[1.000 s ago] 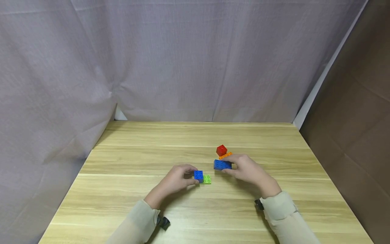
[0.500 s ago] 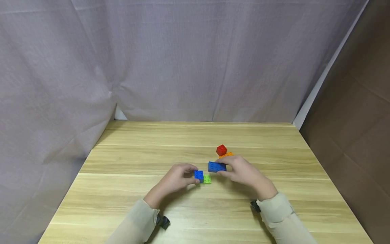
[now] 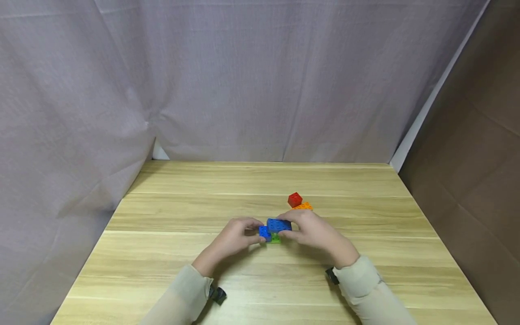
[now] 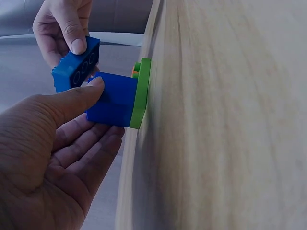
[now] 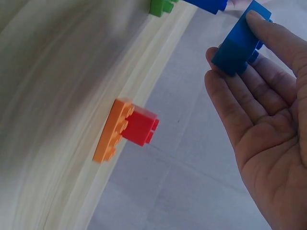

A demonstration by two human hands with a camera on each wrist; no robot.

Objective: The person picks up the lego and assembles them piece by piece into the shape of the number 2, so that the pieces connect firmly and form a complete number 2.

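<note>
While left grip (image 3: 234,238) pinches the cube (image 3: 264,233), right grip (image 3: 312,231) pinches the brick's (image 3: 274,225) right half.

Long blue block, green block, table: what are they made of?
Long blue block: probably hard plastic, smooth; crisp edges, moulded-looking rings underneath. Green block: likely the same; round studs. Table: wood or wood-look laminate, slight sheen; streaky grain fits both.

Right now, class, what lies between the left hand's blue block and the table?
A thin green block lies between that blue block and the table; the left wrist view shows this.
</note>
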